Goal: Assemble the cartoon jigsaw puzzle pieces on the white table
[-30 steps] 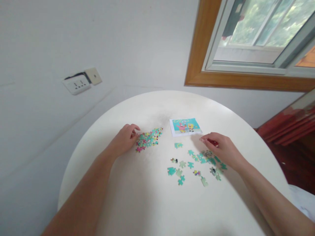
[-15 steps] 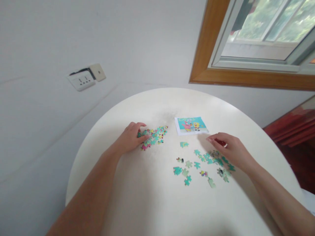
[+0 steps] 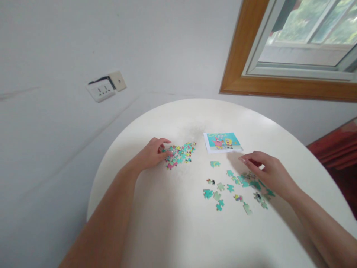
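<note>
On the left of the table lies a pile of colourful jigsaw pieces point(image 3: 182, 153), mostly teal with pink, yellow and red. My left hand point(image 3: 149, 154) rests at its left edge, thumb and fingers apart, the thumb touching pieces. My right hand point(image 3: 269, 171) is over a spread of teal and pale green jigsaw pieces point(image 3: 242, 181), partly covering them. Its thumb and fingertips are pinched together; whatever is between them is too small to make out. A picture card point(image 3: 224, 142) with cartoon figures lies beyond, between the hands. One teal and yellow piece point(image 3: 215, 163) sits alone below the card.
Everything lies on a round white table point(image 3: 173, 223). Several loose pieces, such as a larger teal piece point(image 3: 208, 193), are scattered toward its near side. Behind the table stand a white wall with a socket point(image 3: 102, 90) and a wood-framed window point(image 3: 279, 87).
The whole view has shifted slightly, so everything appears farther right. Both hands keep nearly the same places and poses relative to the jigsaw pieces.
</note>
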A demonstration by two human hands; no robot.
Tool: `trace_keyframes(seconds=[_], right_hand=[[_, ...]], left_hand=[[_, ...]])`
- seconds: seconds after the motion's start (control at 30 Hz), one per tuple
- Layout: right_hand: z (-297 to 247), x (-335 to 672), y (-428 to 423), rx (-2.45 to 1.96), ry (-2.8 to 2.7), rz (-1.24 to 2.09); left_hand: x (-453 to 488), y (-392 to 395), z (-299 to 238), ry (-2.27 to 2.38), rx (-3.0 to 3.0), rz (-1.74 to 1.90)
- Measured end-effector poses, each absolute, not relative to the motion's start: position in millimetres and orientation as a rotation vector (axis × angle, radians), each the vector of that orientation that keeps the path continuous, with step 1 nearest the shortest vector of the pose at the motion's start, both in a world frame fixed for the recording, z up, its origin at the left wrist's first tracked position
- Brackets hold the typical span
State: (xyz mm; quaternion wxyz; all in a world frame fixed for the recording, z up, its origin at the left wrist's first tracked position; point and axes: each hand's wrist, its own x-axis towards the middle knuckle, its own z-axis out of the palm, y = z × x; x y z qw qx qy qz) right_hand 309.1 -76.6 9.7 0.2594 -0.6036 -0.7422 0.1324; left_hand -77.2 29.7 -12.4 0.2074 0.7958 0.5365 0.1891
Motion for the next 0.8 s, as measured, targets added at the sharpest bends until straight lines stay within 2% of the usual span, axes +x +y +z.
trace_keyframes(seconds=[0.27,0.53,0.8], right_hand=[[25,242,-73,-1.254,-2.459,0.372],[18,182,-30,-1.092,-2.499,0.375],[10,158,-39,-1.150,-2.693,0.048]], left_hand=[[-74,25,-12,1.501,2.182,0.553],[-83,26,-11,1.455,2.149,0.538],[-90,27,-9,1.427,2.148,0.558]])
